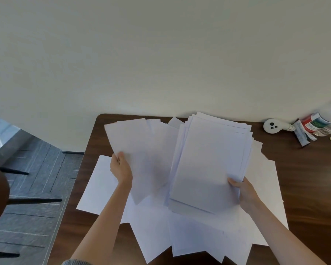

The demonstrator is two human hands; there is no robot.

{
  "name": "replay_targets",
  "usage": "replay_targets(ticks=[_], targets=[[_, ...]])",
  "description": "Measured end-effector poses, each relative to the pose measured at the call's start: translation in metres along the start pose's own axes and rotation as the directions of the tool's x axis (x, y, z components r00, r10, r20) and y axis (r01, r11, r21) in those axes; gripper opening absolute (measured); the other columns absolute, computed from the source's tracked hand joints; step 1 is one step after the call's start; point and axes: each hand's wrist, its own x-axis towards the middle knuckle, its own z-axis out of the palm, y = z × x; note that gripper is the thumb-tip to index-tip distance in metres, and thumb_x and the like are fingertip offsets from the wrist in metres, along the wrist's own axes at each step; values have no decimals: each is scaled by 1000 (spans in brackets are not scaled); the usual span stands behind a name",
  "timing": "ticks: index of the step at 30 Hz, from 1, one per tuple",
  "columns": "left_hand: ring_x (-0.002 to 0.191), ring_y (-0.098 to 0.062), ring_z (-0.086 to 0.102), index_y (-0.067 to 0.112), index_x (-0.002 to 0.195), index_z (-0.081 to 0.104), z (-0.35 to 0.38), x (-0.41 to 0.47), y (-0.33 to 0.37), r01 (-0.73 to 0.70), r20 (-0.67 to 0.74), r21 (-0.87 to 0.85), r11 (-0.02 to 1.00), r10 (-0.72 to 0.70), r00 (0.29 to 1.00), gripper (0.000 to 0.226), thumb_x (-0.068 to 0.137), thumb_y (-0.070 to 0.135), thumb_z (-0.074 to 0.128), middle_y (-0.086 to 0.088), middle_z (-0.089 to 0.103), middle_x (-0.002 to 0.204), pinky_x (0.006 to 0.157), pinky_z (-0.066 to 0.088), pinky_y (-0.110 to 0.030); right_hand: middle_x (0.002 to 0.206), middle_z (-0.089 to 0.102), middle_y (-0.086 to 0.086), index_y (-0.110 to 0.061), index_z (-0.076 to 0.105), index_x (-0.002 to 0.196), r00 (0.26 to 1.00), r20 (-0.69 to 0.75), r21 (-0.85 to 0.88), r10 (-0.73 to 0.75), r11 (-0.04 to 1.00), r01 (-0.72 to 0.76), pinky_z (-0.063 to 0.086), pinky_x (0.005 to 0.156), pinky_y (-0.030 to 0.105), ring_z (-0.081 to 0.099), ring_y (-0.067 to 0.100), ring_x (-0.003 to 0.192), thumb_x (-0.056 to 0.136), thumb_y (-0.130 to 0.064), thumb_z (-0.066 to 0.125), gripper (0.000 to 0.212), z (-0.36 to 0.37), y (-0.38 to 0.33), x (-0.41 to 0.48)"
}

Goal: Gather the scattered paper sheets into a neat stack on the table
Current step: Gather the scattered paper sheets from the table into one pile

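With the right hand (246,192) gripping the gathered stack (208,165) and left-hand fingers (120,156) pinching loose sheets (134,148) above the counter (304,169), lay them squarely on top, aligning edges

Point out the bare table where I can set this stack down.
Widest bare wood lies right of the loose sheets, nearer than the bottles. A narrower strip runs between the sheets and the table's left edge. The centre is papered over; the far right corner is cluttered.
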Motion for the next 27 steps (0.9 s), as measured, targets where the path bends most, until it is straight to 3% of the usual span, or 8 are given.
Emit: replay_targets(ticks=[3,5,8,11,16,19,23,27], targets=[[73,-19,46,9,91,50,4,-13,-13,164,-8,-60,985,-165,986,6,93,11,45,-2,51,81,70,40,-34,122,64,14,-4,58,128,1000,-16,5,1,1000,-1,52,73,36,64,31,97,86,3,60,43,0,-1,4],[83,-23,51,7,109,50,10,-28,-22,308,37,-132,942,-305,951,17,92,6,49,-6,55,98,73,42,-34,126,64,16,-5,58,129,1000,-26,1,-1,1000,1,53,78,38,62,36,110,85,2,62,44,-1,-2,7],[81,-25,55,3,109,48,18,-50,-38,527,172,-207,824,-500,849,21,89,-1,51,-14,55,103,68,49,-33,127,63,16,-7,59,128,999,-51,-2,12,1000,-12,53,81,39,59,38,117,84,1,63,45,-2,-2,9],[81,-30,60,-2,110,54,18,-64,-46,638,283,-240,731,-576,767,25,85,-4,55,-19,59,99,64,54,-35,126,64,15,-8,59,128,997,-78,-11,22,1000,-23,53,77,37,59,38,115,83,1,64,46,-2,-3,9],[89,-28,56,10,128,40,6,-41,-32,515,85,-313,798,-517,852,54,81,0,63,-12,53,110,87,53,-44,126,64,12,-11,58,130,994,-100,-8,48,999,-49,52,74,37,59,37,115,84,2,64,48,-3,-4,7],[88,-26,54,12,126,45,-2,-18,-22,384,32,-137,913,-383,923,47,84,3,64,-11,54,107,73,45,-34,124,64,11,-11,58,131,993,-99,-7,57,998,-58,52,72,36,61,34,110,85,2,63,48,-1,-6,4],[82,-25,54,6,91,63,-8,3,-23,232,198,219,948,-276,941,12,83,14,67,-9,57,87,68,49,-35,123,64,14,-7,58,129,994,-97,8,57,998,-56,52,71,36,61,33,103,85,5,62,46,2,-6,3],[65,-24,47,6,63,51,-12,-4,-34,173,196,341,924,-250,948,23,82,14,61,-6,49,61,57,41,-31,126,63,18,-6,59,128,994,-93,3,63,998,-62,52,80,42,61,34,103,84,6,61,45,5,-4,5]])
